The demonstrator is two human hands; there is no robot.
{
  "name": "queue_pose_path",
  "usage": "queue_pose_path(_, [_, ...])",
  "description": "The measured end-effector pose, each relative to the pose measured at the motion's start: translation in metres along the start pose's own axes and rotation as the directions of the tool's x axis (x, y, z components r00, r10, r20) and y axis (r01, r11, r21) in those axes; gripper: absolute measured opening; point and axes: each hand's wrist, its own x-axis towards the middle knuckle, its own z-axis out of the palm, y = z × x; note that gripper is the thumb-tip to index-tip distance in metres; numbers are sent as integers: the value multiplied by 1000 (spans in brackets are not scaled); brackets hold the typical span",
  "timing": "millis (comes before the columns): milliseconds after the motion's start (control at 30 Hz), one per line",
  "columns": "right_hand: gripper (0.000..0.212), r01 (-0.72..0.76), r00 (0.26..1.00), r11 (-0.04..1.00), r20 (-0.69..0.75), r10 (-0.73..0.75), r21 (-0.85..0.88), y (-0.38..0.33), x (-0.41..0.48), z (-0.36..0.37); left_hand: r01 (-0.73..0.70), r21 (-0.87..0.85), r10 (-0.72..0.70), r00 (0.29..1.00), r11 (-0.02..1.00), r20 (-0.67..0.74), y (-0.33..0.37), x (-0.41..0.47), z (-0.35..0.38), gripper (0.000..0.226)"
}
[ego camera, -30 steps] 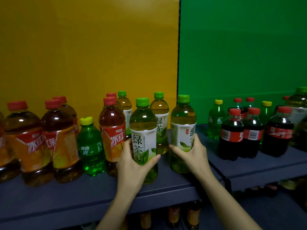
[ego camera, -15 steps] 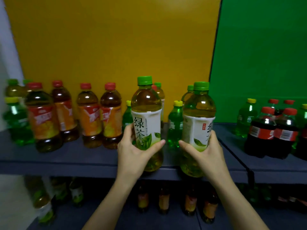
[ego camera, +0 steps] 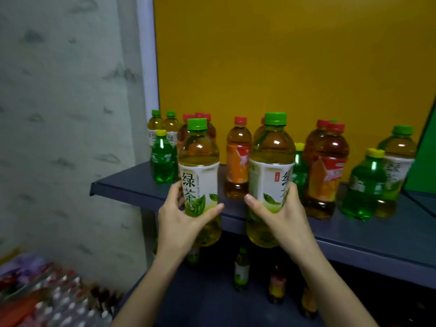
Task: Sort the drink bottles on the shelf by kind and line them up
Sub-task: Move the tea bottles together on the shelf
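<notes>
My left hand point(ego camera: 180, 223) grips a green-tea bottle point(ego camera: 199, 166) with a green cap and white label, held upright in front of the shelf edge. My right hand point(ego camera: 280, 218) grips a second green-tea bottle point(ego camera: 271, 161) the same way, just to the right. Both bottles hang in the air off the dark blue shelf point(ego camera: 132, 185). Behind them stand two green-tea bottles point(ego camera: 162, 126) at the shelf's far left corner, several red-capped iced-tea bottles point(ego camera: 237, 159), small green soda bottles point(ego camera: 162, 161) and another green-tea bottle point(ego camera: 398, 161) at the right.
A grey patterned wall point(ego camera: 66, 114) closes off the left end of the shelf; a yellow panel point(ego camera: 283, 55) backs it. A lower shelf point(ego camera: 207, 300) carries more bottles. Blurred packaged goods point(ego camera: 35, 298) lie at the bottom left.
My view and both hands have swung left along the shelf with the two green-tea bottles, which were lifted off the shelf. The shelf's left end and the wall have come into sight.
</notes>
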Motion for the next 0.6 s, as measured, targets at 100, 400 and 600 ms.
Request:
queue_pose_path(100, [58,-1,1000,1000,6,1,12,-1,12,48,-6,14,6,999,1000,-31,-22,27,-38,65])
queue_pose_path(400, [59,-8,998,997,-63,13,81,-5,51,194,-27,-16,28,997,999,70,-86,127,-136,66])
queue_pose_path(600, [60,-4,997,997,-81,10,71,-4,73,258,-22,-17,24,991,1000,134,-122,177,-167,59])
